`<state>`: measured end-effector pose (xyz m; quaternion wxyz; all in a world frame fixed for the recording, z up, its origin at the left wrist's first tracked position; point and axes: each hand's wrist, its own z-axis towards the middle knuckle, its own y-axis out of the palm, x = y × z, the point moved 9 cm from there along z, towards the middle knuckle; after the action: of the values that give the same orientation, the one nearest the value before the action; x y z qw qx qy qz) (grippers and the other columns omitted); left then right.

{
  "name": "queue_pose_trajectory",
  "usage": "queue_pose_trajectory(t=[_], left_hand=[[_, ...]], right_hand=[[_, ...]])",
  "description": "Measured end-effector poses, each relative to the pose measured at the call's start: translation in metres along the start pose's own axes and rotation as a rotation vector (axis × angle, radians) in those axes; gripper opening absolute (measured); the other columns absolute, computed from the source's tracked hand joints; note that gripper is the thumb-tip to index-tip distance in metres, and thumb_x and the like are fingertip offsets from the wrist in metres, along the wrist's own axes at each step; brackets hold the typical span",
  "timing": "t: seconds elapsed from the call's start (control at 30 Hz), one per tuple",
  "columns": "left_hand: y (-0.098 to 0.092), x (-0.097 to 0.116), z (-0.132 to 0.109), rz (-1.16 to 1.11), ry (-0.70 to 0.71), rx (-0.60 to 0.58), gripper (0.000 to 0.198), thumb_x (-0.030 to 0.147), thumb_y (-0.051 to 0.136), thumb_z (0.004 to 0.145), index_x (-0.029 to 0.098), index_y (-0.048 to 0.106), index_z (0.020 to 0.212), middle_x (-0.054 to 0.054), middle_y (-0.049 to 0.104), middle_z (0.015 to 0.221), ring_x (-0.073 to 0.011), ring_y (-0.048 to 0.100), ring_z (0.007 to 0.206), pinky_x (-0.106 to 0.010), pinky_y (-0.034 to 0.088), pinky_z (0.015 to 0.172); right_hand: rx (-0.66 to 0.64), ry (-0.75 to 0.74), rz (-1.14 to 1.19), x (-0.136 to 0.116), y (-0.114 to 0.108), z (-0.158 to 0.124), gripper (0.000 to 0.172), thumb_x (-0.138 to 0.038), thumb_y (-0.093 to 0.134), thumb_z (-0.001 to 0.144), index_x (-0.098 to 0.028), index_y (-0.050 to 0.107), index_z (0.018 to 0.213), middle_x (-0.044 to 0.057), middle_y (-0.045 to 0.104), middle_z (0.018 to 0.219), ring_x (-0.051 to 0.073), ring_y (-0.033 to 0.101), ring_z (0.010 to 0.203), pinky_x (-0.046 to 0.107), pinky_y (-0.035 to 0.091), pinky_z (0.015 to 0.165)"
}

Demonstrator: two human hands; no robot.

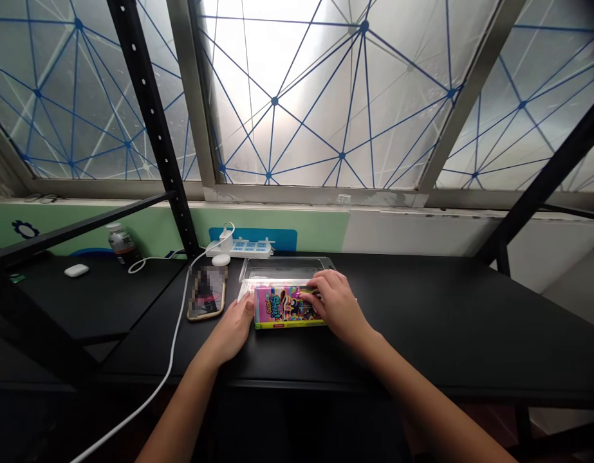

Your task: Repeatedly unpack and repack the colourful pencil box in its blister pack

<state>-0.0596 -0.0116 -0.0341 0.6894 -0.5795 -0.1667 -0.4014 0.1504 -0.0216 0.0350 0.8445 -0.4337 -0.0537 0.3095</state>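
Observation:
A colourful pink box [284, 305] with a yellow lower edge lies on the black desk, in front of a clear plastic tray [287, 267]. At the box's left end is my left hand [236, 326], its fingers partly hidden behind the box and closed on that end. My right hand [336, 302] reaches over the right end, with its thumb and fingers bent against the box's printed face. Something white shows under and behind the box near my left fingers; what it is cannot be made out.
A phone [208, 294] lies left of my left hand. Behind it are a white power strip [243, 248] and a small white case [221, 260]. A white cable [175, 334] runs along the left. Further left stand a bottle [123, 244] and a black metal post [156, 128].

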Motion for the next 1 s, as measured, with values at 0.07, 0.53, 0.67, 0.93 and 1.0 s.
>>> queue_pose_trajectory(t=[0.07,0.53,0.67,0.93,1.0], left_hand=[[0.002,-0.002,0.000,-0.060,-0.013,-0.044,0.076,0.064,0.006,0.100,0.024,0.055,0.141,-0.008,0.059,0.143,-0.0274,0.044,0.140,-0.045,0.033,0.116],[0.010,-0.009,-0.001,-0.054,-0.058,-0.137,0.075,0.061,0.053,0.092,0.027,0.031,0.155,-0.005,0.031,0.161,-0.0302,0.027,0.149,-0.046,0.025,0.120],[0.007,-0.010,-0.001,-0.066,-0.086,-0.099,0.072,0.063,0.051,0.093,0.025,0.037,0.153,-0.006,0.040,0.157,-0.0307,0.037,0.144,-0.045,0.031,0.117],[0.007,-0.012,-0.001,-0.250,-0.048,-0.060,0.079,0.070,0.015,0.098,0.018,0.042,0.150,-0.009,0.046,0.153,-0.0272,0.035,0.145,-0.045,0.021,0.122],[0.007,-0.007,-0.001,-0.279,0.001,-0.069,0.081,0.073,0.011,0.096,0.021,0.041,0.151,-0.007,0.046,0.153,-0.0278,0.036,0.145,-0.045,0.025,0.121]], right_hand=[[-0.016,-0.054,0.101,-0.007,-0.017,-0.008,0.019,-0.042,0.055,0.097,-0.024,0.063,0.095,0.008,0.067,0.099,0.025,0.061,0.097,0.042,0.044,0.095],[-0.555,0.440,0.435,0.097,-0.009,-0.099,0.122,-0.057,0.085,0.062,-0.032,0.016,0.159,0.008,0.020,0.165,0.038,0.025,0.147,0.052,0.026,0.119],[-0.535,0.507,0.381,0.106,0.005,-0.110,0.104,-0.060,0.075,0.073,-0.035,0.020,0.158,0.003,0.027,0.163,0.039,0.025,0.147,0.055,0.026,0.118],[-0.367,0.445,0.435,0.103,0.001,-0.100,0.065,-0.056,0.047,0.095,-0.027,0.038,0.153,0.007,0.048,0.152,0.032,0.045,0.138,0.050,0.037,0.113],[-0.344,0.431,0.454,0.099,-0.003,-0.097,0.062,-0.055,0.046,0.097,-0.026,0.041,0.151,0.008,0.052,0.149,0.031,0.049,0.135,0.047,0.039,0.112]])
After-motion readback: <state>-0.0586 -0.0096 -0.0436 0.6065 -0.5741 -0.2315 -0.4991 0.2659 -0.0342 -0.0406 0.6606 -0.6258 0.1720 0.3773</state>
